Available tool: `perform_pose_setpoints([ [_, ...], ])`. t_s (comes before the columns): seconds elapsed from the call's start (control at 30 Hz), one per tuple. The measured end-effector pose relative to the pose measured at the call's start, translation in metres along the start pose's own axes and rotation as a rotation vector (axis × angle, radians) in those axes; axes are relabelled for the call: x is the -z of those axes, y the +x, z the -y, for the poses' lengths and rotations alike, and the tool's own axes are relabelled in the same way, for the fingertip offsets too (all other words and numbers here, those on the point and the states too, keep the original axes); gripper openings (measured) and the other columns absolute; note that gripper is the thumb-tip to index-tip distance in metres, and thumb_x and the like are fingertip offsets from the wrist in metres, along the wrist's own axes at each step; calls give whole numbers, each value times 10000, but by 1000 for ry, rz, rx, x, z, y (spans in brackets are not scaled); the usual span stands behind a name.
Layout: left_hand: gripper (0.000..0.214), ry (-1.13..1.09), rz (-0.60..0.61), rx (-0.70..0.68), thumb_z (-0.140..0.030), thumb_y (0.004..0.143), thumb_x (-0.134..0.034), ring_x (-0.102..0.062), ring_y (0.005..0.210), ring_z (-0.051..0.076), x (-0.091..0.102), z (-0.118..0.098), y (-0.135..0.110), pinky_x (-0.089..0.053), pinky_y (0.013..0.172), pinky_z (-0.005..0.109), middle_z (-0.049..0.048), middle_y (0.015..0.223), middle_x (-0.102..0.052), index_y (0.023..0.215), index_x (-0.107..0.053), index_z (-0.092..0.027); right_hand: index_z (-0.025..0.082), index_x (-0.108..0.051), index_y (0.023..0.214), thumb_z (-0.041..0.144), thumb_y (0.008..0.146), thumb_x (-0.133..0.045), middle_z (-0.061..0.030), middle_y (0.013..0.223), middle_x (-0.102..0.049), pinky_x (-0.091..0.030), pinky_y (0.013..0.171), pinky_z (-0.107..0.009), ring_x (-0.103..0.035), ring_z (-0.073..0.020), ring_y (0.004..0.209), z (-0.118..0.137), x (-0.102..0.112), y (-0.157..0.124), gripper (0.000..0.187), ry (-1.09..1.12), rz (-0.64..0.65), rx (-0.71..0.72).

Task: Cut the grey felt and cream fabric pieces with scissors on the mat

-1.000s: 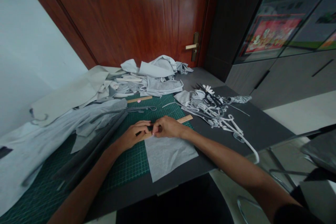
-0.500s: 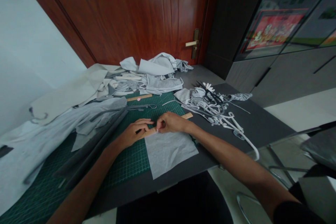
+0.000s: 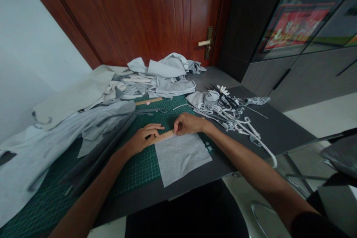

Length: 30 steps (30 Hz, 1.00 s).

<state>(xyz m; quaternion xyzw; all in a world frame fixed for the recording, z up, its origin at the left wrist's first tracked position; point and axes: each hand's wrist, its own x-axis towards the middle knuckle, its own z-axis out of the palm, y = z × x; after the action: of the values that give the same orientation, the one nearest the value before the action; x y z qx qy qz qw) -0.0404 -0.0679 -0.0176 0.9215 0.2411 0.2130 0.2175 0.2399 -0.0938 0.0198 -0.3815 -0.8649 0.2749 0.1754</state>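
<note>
A wooden ruler [image 3: 165, 136] lies along the far edge of a light grey fabric square [image 3: 182, 157] on the green cutting mat [image 3: 139, 171]. My left hand [image 3: 143, 138] holds the ruler's left part down, fingers curled over it, with a small dark thing under them. My right hand [image 3: 189, 124] is closed in a pinch at the ruler's edge, fingertips touching the fabric's far edge. What the pinch holds is too small to make out. The ruler's right end is hidden under my right hand.
A heap of grey cloth pieces [image 3: 161, 76] lies at the back, and a large grey cloth [image 3: 41, 141] at the left. Grey strips with black scissors [image 3: 225, 100] sit on the dark table [image 3: 279, 130] to the right. A second wooden ruler [image 3: 148, 101] lies further back, before a brown door [image 3: 145, 15].
My right hand has slid to the right along the ruler, covering its right end. My left hand has stayed on the ruler.
</note>
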Motion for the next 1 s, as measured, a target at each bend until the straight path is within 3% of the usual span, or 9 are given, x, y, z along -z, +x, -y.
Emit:
perform_pose_setpoints([
  [0.4, 274, 16, 5, 9, -264, 971, -482, -572, 1269, 242, 4, -12, 2, -455, 1082, 464, 90, 1244, -713, 792, -679, -197, 151, -784, 776, 120, 708, -713, -4, 721, -742, -428, 621, -193, -636, -112, 659, -5, 14, -7, 103, 43, 59, -58],
  [1.0, 275, 14, 27, 12, -263, 983, -470, -555, 1295, 237, 5, -10, 2, -441, 1099, 449, 81, 1260, -709, 806, -671, -198, 156, -783, 799, 170, 703, -717, 20, 690, -717, -407, 612, -208, -579, -97, 619, -26, 27, -14, 117, 91, 137, -65],
])
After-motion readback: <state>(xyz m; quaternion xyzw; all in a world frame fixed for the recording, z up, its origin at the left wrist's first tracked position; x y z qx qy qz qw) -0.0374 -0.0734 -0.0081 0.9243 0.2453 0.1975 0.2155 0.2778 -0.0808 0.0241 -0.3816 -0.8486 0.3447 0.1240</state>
